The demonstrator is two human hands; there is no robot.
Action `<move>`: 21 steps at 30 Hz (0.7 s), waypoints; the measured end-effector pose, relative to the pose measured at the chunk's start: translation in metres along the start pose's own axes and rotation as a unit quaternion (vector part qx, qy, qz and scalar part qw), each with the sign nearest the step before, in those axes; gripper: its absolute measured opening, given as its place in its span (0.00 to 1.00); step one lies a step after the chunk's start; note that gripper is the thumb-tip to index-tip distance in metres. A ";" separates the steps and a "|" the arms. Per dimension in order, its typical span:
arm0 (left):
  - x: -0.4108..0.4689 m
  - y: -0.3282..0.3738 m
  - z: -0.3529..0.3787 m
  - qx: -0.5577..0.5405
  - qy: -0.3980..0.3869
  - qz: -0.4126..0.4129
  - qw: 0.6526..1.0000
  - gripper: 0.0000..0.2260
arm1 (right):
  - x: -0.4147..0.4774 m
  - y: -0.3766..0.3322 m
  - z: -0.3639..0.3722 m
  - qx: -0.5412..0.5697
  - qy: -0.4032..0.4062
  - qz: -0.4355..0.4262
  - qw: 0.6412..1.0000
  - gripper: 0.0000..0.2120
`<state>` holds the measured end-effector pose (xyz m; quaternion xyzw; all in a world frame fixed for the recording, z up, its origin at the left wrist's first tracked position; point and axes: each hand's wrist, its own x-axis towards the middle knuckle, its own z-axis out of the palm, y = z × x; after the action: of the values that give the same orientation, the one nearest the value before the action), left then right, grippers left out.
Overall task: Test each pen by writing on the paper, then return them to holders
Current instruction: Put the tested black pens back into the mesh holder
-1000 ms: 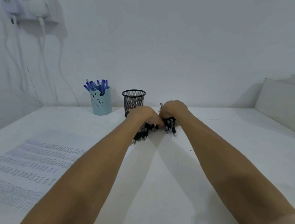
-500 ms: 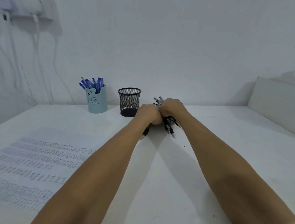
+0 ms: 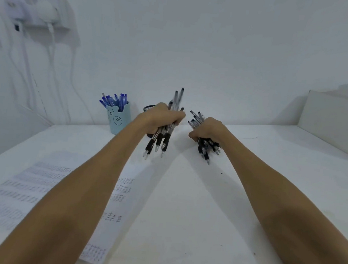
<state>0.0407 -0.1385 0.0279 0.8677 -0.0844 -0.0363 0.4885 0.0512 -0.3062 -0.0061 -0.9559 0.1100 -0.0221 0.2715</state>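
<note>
Both hands are full. The left hand (image 3: 161,120) is clenched round a bunch of black pens (image 3: 158,142), held clear of the table (image 3: 204,208), tips down and clicker ends poking up past the knuckles. The right hand (image 3: 208,130) grips a second bunch (image 3: 207,148) lower down; I can't tell whether those tips touch the tabletop. The mesh holder (image 3: 150,108) is almost hidden behind the left fist, with only a bit of rim showing. The blue cup (image 3: 118,120) of blue pens (image 3: 113,101) stands just beside it, and the paper (image 3: 38,183) lies nearer, partly under the left forearm.

What worries me is the size of those fistfuls. The left bunch is splayed and uneven, so any slackening of the grip could let a pen slide out and roll off across the table. If a whole handful goes into the mesh holder at once, some pens may catch on the rim, and a light holder like that could tip over or get shoved into the blue cup. The forearm could also drag the paper along. And with two loose bunches, tested and untested pens could easily get mixed
</note>
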 end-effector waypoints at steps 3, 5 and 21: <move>0.000 -0.004 -0.003 -0.084 0.084 0.107 0.987 0.09 | 0.000 -0.006 0.005 0.041 0.007 -0.007 0.999 0.14; 0.003 -0.008 -0.001 -0.120 0.144 0.166 0.968 0.12 | 0.000 -0.011 0.007 0.069 0.030 -0.012 0.997 0.16; 0.006 -0.070 0.021 -0.186 0.122 0.169 0.960 0.19 | -0.003 -0.016 0.010 0.176 0.048 -0.052 0.982 0.14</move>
<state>0.0518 -0.1217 -0.0427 0.7326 -0.1615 0.1375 0.6468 0.0527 -0.2873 -0.0068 -0.8955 0.0679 -0.1014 0.4281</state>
